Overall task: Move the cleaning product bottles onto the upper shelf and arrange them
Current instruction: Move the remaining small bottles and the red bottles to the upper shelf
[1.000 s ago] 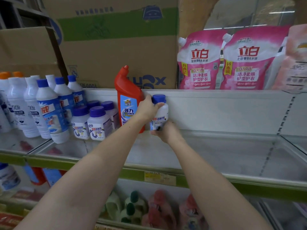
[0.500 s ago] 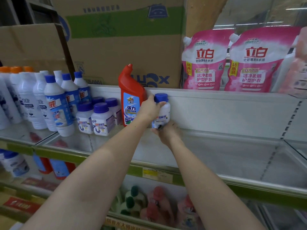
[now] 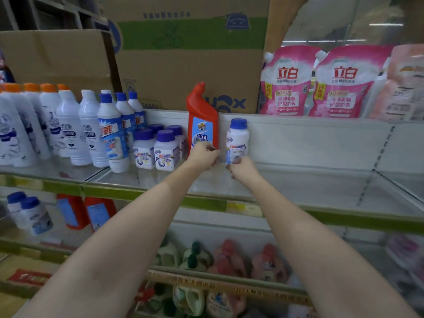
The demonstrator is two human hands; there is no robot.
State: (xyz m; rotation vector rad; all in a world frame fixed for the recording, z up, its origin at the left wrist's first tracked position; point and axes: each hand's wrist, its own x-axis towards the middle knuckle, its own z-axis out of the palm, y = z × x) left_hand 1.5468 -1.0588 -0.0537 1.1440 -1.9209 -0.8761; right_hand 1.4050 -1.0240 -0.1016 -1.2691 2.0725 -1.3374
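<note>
Shifting left hand (image 3: 205,154) onto red bottle (image 3: 202,120)

Both bare forearms reach from the near edge toward the far middle and converge, the hands side by side but apart. The left hand (image 3: 203,156) has its fingers curled inward at the grip, knuckles up. The right hand (image 3: 242,167) sits just to the right, slightly nearer, its fingertips (image 3: 236,160) curled forward at the far end.
</note>
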